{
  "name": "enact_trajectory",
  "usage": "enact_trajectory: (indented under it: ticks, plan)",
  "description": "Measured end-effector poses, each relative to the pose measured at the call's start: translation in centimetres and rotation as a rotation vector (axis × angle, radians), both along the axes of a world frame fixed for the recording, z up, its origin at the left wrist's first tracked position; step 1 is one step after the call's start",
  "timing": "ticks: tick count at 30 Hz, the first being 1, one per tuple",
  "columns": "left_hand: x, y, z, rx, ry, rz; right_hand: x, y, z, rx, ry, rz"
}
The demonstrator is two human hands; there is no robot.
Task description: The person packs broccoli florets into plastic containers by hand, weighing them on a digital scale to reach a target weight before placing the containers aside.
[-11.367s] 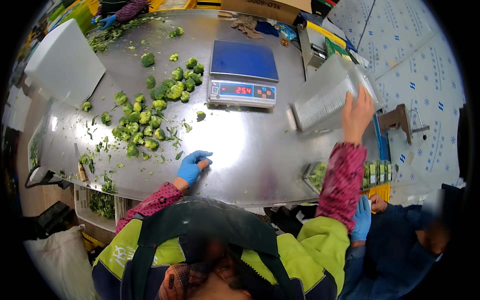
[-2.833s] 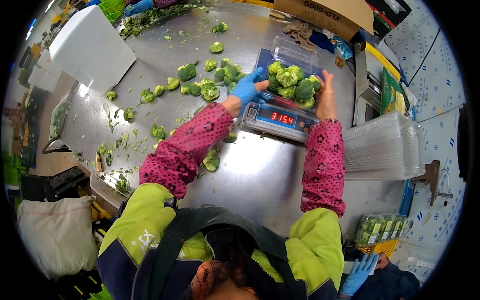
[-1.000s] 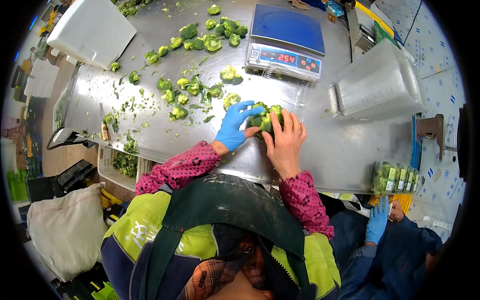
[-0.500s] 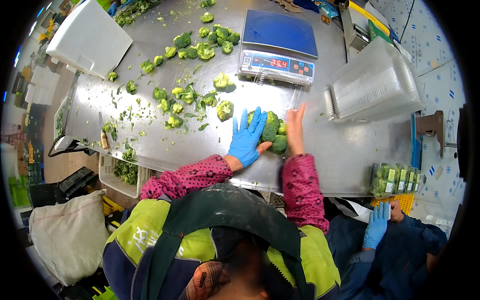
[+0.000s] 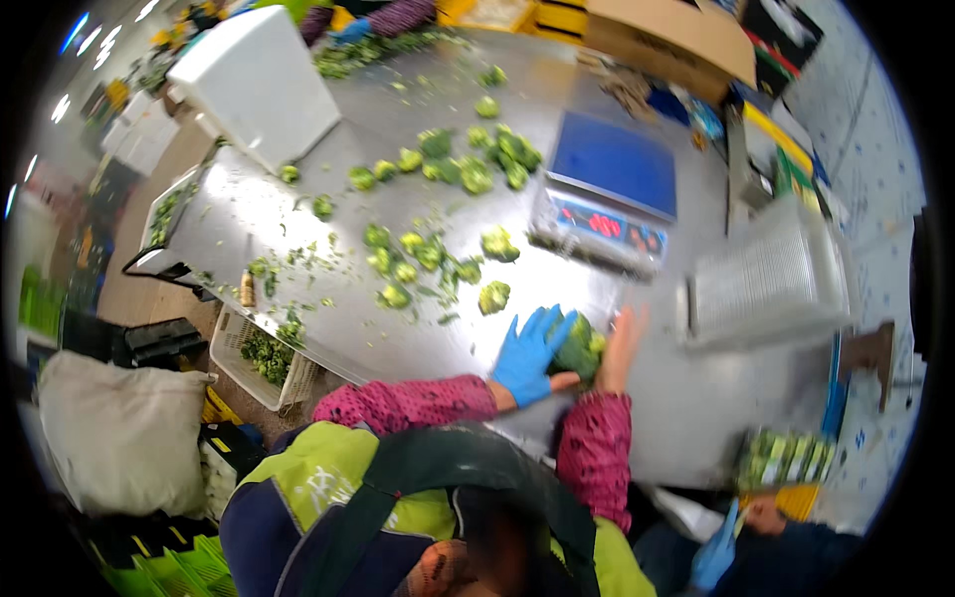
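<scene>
Broad steel table (image 5: 298, 229) strewn with green florets (image 5: 428, 254) and scraps; white bin (image 5: 261, 85) at its far left; stack of clear trays (image 5: 771, 289) at right; blue-topped scale (image 5: 607, 194) behind the hands; bunch of broccoli (image 5: 580, 348) near the table's front edge, pressed between both hands; blue-gloved left hand (image 5: 527, 350) spread flat against its left side; bare right hand (image 5: 622, 346) open, fingers straight, against its right side.
</scene>
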State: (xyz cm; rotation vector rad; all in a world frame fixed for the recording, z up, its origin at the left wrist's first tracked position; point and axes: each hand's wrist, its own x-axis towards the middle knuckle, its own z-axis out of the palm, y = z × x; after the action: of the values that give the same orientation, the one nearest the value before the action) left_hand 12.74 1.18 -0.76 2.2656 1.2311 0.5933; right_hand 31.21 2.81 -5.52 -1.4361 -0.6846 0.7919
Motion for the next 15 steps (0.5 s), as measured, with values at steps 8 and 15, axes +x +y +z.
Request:
enact_trajectory:
  ticks: [8, 15]
  plan:
    - [-3.4, 0.5, 1.3, 0.11, -0.258, -0.054, 2.3, -3.4, 6.6, 0.07, -0.004, 0.119]
    - [-8.5, 0.6, -1.7, -0.463, -0.603, 0.395, -0.9, -10.1, 3.3, -0.242, -0.555, 0.148]
